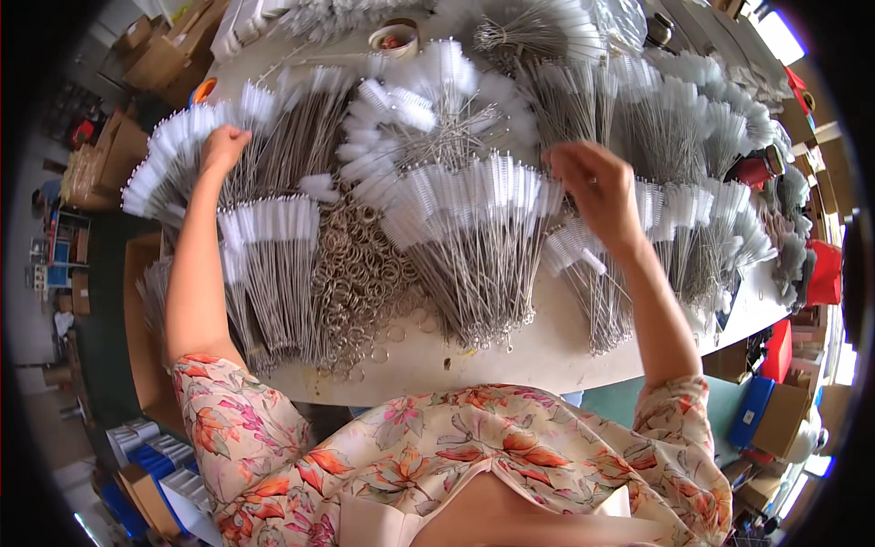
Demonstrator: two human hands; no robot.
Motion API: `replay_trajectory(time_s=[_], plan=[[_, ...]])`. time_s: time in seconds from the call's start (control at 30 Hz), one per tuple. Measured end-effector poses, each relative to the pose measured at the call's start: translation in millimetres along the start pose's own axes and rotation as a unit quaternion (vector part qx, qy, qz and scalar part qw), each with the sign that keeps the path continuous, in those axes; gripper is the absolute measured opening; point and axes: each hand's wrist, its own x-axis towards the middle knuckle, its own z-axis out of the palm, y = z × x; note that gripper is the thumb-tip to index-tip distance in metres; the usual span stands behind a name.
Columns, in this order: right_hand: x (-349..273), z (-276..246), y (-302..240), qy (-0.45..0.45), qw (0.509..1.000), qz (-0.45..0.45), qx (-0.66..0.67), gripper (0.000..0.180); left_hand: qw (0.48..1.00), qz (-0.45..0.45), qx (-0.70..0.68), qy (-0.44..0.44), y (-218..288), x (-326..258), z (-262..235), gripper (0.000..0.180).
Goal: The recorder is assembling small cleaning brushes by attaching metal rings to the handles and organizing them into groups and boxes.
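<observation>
White-bristled tube brushes with thin wire stems lie in piles across the table. My left hand (224,150) is at the far left, its fingertips pinched together beside the heads of a fanned pile of brushes (164,169). Whatever is in that pinch is too small to make out. To the right, my right hand (597,187) hovers over another brush pile (576,251), fingers curled inward and slightly blurred; any object in them is hidden. Between my arms lies a large fan of brushes (469,205), stems toward me. Left of it is a heap of metal rings (355,273).
More brush bundles (547,27) lie at the back, near a round tub (394,38) and an orange tape roll (202,90). Loose rings (396,334) are scattered near the table's front edge (410,387). Cardboard boxes (118,150) stand left of the table.
</observation>
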Motion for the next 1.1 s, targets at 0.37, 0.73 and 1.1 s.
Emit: replay_trajectory(time_s=[0.37,0.73,1.1], plan=[[126,91,55,-0.198,0.972,0.126,0.01,0.026,0.973,-0.025,-0.171,0.151,-5,-14,-11,0.019],[155,39,46,0.108,0.978,0.05,0.17,0.022,0.97,0.175,-0.095,-0.137,146,-50,10,0.02],[98,-39,107,-0.023,0.947,0.159,-0.277,0.024,0.947,0.096,-0.284,-0.116,127,-47,-1,0.015]])
